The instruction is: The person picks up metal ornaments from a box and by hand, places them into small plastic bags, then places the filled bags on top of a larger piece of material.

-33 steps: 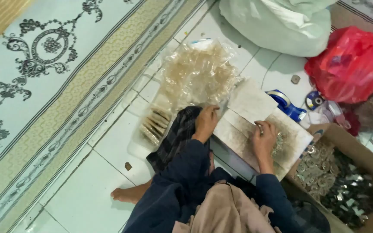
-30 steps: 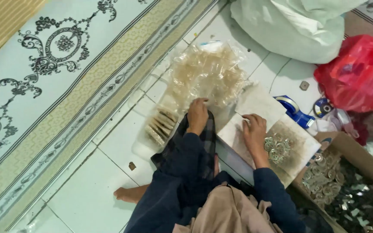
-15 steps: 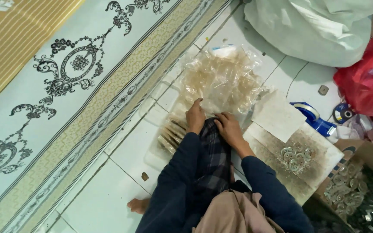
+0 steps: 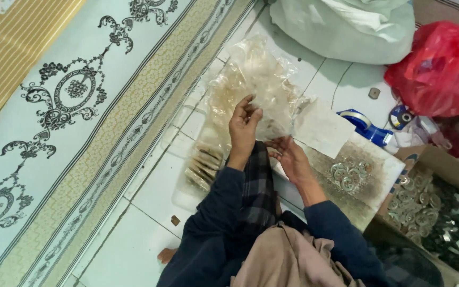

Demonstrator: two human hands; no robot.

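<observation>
1. Over the tiled floor (image 4: 150,196), near the carpet's (image 4: 54,106) patterned edge, both hands work a clear plastic bag (image 4: 272,93) held up off the tiles.
2. Left hand (image 4: 244,127): grip pinching the bag's lower edge between thumb and fingertips, fingers raised.
3. Right hand (image 4: 290,157): fingers curled under the bag's bottom; grip seems pressed on the film, though I cannot tell how firmly.
4. Risk — thin film could slip or tear if pulled apart at the pinch; contents might spill onto the tiles.
5. Risk — the stack of filled packets (image 4: 203,165) lies just beside the left forearm; a sleeve sweep would scatter it.
6. Bag: crinkled, translucent, faintly brownish — contents inside too blurred to identify.
7. Nearby: metal rings (image 4: 349,172) on a stained board, cardboard box (image 4: 442,212) at right.
</observation>
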